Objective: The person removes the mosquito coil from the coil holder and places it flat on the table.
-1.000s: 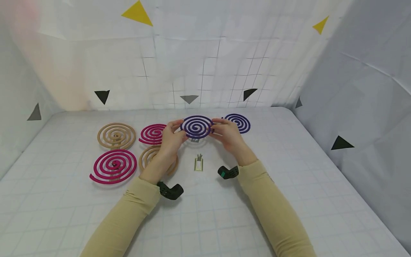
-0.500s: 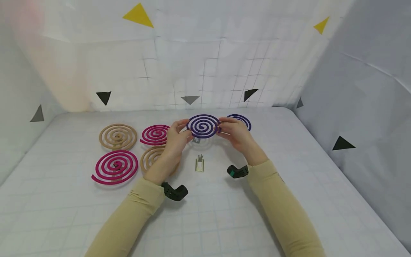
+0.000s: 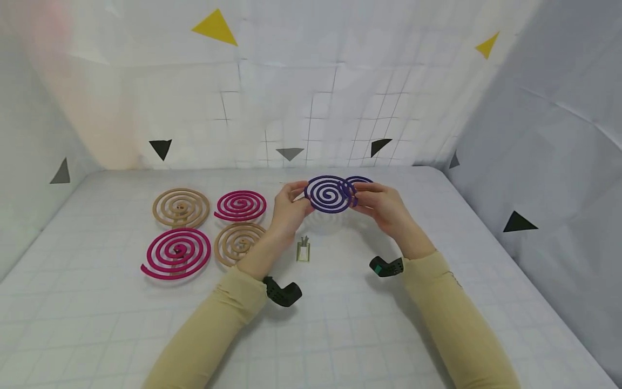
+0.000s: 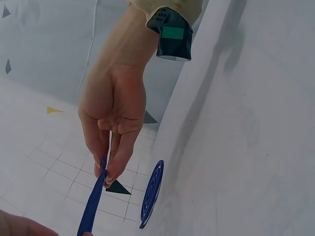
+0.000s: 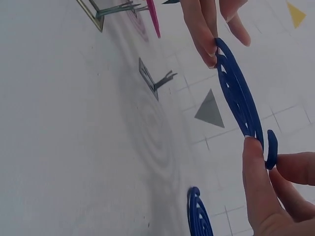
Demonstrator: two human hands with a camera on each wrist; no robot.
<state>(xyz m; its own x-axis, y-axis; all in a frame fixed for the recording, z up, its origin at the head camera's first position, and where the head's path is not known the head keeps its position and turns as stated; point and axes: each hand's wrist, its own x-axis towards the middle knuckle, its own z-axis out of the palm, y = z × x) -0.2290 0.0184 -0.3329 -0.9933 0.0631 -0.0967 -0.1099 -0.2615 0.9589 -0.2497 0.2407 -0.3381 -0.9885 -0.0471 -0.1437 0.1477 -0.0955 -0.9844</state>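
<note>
A dark purple mosquito coil (image 3: pixel 329 194) is held level above the far part of the table, between both hands. My left hand (image 3: pixel 288 213) pinches its left rim, thumb at the near side. The right hand (image 3: pixel 386 212) pinches the opposite rim, by the coil's outer tail, as the right wrist view shows the coil (image 5: pixel 240 93) nearly edge-on. Behind the right fingers a second purple coil (image 3: pixel 360 179) is partly hidden; in the left wrist view this coil (image 4: pixel 152 194) appears close to the tabletop. A small silver metal stand (image 5: pixel 150 78) stands below the held coil.
Left of the hands, two tan coils (image 3: pixel 181 207) and two pink coils (image 3: pixel 176 254) sit raised on small stands. A gold-rimmed metal stand (image 3: pixel 303 252) with upright prongs is on the table (image 3: pixel 340 324) between the forearms. White sheeting (image 3: pixel 291 92) walls off the back and sides.
Both hands have carried the purple coil to the right, from above the silver stand toward the second purple coil, which they now partly cover. The other coils stay put.
</note>
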